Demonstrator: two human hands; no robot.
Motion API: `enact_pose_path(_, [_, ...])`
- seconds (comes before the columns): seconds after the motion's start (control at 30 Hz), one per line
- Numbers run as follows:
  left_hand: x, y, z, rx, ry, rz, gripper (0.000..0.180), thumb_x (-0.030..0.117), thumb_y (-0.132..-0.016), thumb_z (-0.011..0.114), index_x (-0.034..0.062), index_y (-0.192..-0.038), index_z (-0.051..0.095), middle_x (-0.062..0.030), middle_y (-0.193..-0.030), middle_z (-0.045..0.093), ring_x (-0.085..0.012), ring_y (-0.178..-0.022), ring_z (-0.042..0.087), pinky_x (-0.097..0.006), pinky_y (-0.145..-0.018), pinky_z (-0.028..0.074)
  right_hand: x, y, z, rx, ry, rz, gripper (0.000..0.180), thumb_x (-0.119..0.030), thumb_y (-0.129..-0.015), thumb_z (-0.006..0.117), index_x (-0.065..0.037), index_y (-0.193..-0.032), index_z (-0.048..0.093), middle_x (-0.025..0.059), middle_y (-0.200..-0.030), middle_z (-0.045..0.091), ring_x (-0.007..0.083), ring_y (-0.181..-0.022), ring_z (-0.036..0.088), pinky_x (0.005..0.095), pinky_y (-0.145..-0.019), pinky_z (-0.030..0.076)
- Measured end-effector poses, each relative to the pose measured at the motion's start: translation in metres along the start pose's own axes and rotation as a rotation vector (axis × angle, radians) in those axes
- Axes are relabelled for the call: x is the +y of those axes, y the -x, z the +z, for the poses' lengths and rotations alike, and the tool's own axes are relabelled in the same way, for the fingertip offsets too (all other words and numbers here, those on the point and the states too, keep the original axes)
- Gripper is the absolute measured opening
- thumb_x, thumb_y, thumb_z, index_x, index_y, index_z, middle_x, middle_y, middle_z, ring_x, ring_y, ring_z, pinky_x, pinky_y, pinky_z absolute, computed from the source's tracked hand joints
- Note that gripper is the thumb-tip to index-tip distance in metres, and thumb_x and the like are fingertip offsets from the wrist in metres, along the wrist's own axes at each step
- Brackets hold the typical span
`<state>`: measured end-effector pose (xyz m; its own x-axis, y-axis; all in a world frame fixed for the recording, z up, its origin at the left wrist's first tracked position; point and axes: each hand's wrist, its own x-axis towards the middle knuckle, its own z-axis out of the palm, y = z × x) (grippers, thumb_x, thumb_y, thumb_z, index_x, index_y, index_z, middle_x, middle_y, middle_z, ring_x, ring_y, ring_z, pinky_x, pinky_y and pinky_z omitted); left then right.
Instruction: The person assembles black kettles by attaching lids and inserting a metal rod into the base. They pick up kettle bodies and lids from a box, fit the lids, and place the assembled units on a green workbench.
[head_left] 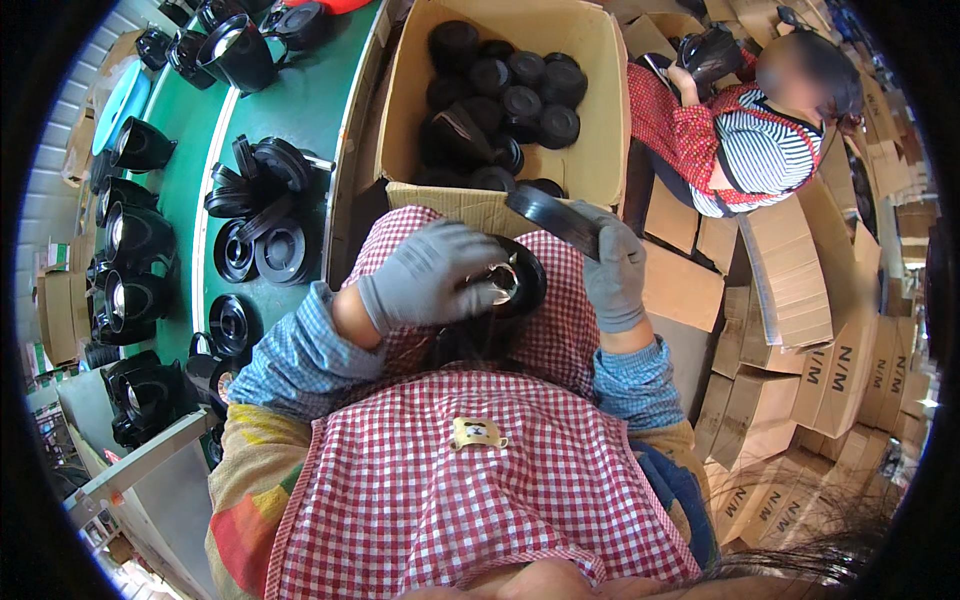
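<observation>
Head view is showing two grey-gloved hands working above a lap covered by a red-and-white checked apron (400, 500). The right hand (615, 265) is pinching a thick black disc (553, 220) at its edge, holding it tilted near the front flap of an open cardboard box (605, 110). The left hand (430, 272) is curving its fingers over the shiny opening of a black vessel (533, 268), which is resting between the thighs; whether those fingers are gripping anything, I cannot tell. Many black round pieces (521, 102) are lying inside the box. Over on the left, a green surface (310, 115) is carrying loose black lids (280, 252) and, beyond them, a row of glossy black pots (140, 240). At upper right, a co-worker (760, 140) in a striped top is holding a dark, glossy object (708, 60) beside several cardboard cartons (785, 285).
</observation>
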<state>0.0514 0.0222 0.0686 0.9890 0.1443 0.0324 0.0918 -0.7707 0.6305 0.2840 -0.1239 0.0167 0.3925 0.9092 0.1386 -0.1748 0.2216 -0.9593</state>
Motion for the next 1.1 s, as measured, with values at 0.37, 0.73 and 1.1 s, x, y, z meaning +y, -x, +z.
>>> enact_pose_path(0.37, [0.025,0.024,0.006,-0.003,-0.027,0.026,0.043,0.033,-0.086,0.073,0.005,-0.118,0.069,-0.0168,-0.121,0.069,-0.0339,-0.107,0.067,-0.045,-0.093,0.053,0.014,0.006,0.027,-0.227,0.033,-0.048,0.027,-0.023,-0.098,0.066,-0.001,-0.112,0.073,0.0135,-0.121,0.072,0.028,-0.125,0.06,0.0466,-0.117,0.036])
enact_pose_path(0.73, [-0.036,0.014,0.049,0.447,0.903,0.003,0.041,0.027,-0.11,0.04,-0.003,-0.12,0.066,-0.0174,-0.124,0.066,-0.0295,-0.121,0.059,-0.039,-0.111,0.041,0.016,0.009,0.034,-0.339,0.204,-0.176,0.039,-0.034,-0.092,0.07,0.002,-0.105,0.075,0.0173,-0.113,0.073,0.0309,-0.119,0.063,0.0489,-0.12,0.031])
enact_pose_path(1.1, [-0.048,0.011,0.053,0.414,0.594,0.083,0.047,0.027,-0.109,0.035,-0.0035,-0.109,0.071,-0.0217,-0.121,0.068,-0.038,-0.123,0.06,-0.047,-0.113,0.04,0.017,0.003,0.037,-0.361,0.288,-0.196,0.014,-0.016,-0.088,0.073,-0.009,-0.077,0.068,0.0109,-0.107,0.075,0.0279,-0.118,0.065,0.0485,-0.121,0.028])
